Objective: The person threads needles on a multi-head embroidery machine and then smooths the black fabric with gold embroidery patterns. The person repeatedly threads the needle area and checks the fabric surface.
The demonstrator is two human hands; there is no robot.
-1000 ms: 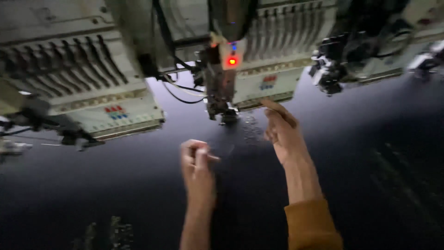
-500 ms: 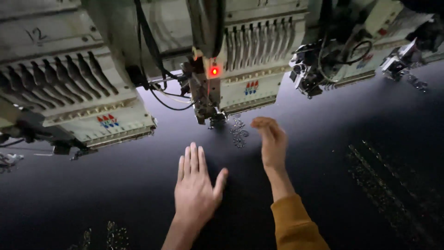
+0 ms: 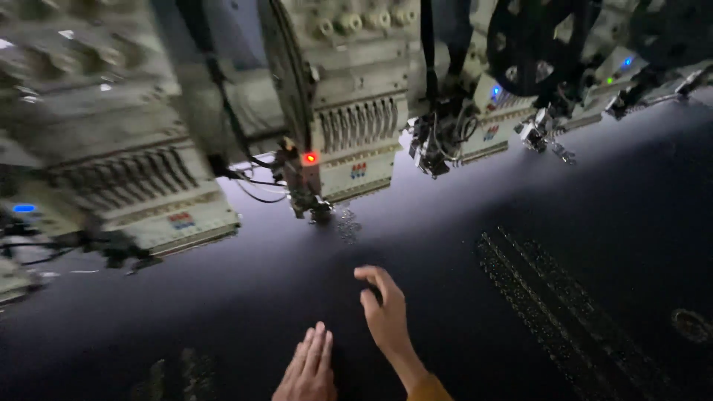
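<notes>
My left hand (image 3: 308,367) lies flat with fingers together on the dark fabric (image 3: 223,297) near the bottom edge of the view. Just to its right, my right hand (image 3: 385,312) hovers over the cloth with fingers curled apart, holding nothing; an orange sleeve cuff (image 3: 427,388) shows at its wrist. Beyond both hands an embroidery machine head (image 3: 338,141) with a red light (image 3: 310,157) stands over a small patch of shiny stitching (image 3: 347,223).
More embroidery heads line the back: one at the left (image 3: 141,193), others at the right (image 3: 445,137) (image 3: 549,130). Rows of sequin-like stitching (image 3: 542,297) run across the fabric at right. A round motif (image 3: 691,324) sits near the right edge.
Both hands have drawn back toward me, away from the needle. The view has swung, so more machine heads and the stitched rows at right now show.
</notes>
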